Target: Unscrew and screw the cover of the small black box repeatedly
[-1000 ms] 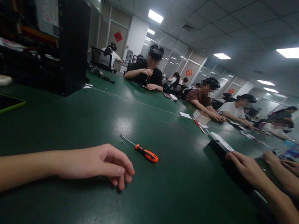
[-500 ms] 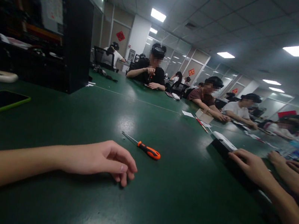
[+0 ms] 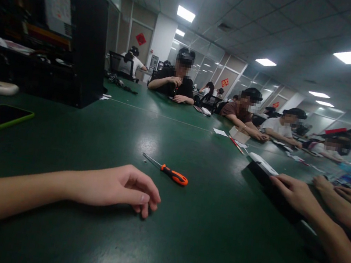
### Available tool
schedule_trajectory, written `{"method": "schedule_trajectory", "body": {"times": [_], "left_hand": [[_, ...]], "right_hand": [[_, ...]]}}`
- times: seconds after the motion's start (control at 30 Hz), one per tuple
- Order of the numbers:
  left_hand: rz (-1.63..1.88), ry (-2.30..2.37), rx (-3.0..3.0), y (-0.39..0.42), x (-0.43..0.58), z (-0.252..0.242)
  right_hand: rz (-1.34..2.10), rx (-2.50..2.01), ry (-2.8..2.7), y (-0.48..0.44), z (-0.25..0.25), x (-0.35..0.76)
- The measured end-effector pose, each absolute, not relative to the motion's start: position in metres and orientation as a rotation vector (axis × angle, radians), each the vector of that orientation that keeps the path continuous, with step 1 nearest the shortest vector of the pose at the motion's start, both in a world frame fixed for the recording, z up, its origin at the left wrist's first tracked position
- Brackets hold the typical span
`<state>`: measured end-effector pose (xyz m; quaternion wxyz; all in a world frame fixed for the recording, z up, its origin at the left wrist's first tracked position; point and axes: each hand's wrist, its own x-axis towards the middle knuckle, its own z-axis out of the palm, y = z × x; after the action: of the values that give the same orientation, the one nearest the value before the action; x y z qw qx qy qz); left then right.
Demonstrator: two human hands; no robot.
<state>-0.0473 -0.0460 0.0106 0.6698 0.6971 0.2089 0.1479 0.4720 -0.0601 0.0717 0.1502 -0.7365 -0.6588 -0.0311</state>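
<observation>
My left hand (image 3: 116,186) rests on the green table (image 3: 199,233), fingers loosely bent and apart, with nothing in it. Just beyond its fingertips lies a screwdriver (image 3: 173,175) with an orange and black handle, its metal shaft pointing away to the left. Further right, my right hand (image 3: 295,193) lies with its fingers stretched forward at the near end of a long white object (image 3: 263,163). A black shape (image 3: 257,173) shows beneath that object and runs under the hand. Whether the right fingers grip or merely touch it, I cannot make out.
A phone with a green edge (image 3: 0,121) lies at the left, in front of a large black open case (image 3: 92,47). Beyond the right hand are a small open box (image 3: 239,135) and a red pencil-like stick (image 3: 236,144). Another person's forearm (image 3: 343,205) rests at the right.
The view shifts very slightly. Both hands and the screwdriver stay in place on the table.
</observation>
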Motion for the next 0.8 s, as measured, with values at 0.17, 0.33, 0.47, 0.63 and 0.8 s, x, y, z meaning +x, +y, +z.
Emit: {"method": "schedule_trajectory", "body": {"times": [0.17,0.33,0.47,0.63,0.8], "left_hand": [[0.341,0.484,1.554,-0.046,-0.047,0.009],[0.343,0.492,1.541,-0.046,-0.046,0.010],[0.364,0.528,1.523,-0.048,-0.045,0.013],[0.400,0.542,1.529,-0.048,-0.044,0.014],[0.492,0.559,1.539,-0.046,-0.043,0.010]], "right_hand": [[-0.126,-2.247,-1.781,-0.065,0.076,0.475],[-0.173,-2.389,-1.685,-0.046,0.101,0.486],[-0.096,-2.508,-1.726,-0.011,0.120,0.488],[0.253,-2.595,-1.814,0.016,0.115,0.482],[0.365,-2.500,-1.935,0.021,0.117,0.451]]}}
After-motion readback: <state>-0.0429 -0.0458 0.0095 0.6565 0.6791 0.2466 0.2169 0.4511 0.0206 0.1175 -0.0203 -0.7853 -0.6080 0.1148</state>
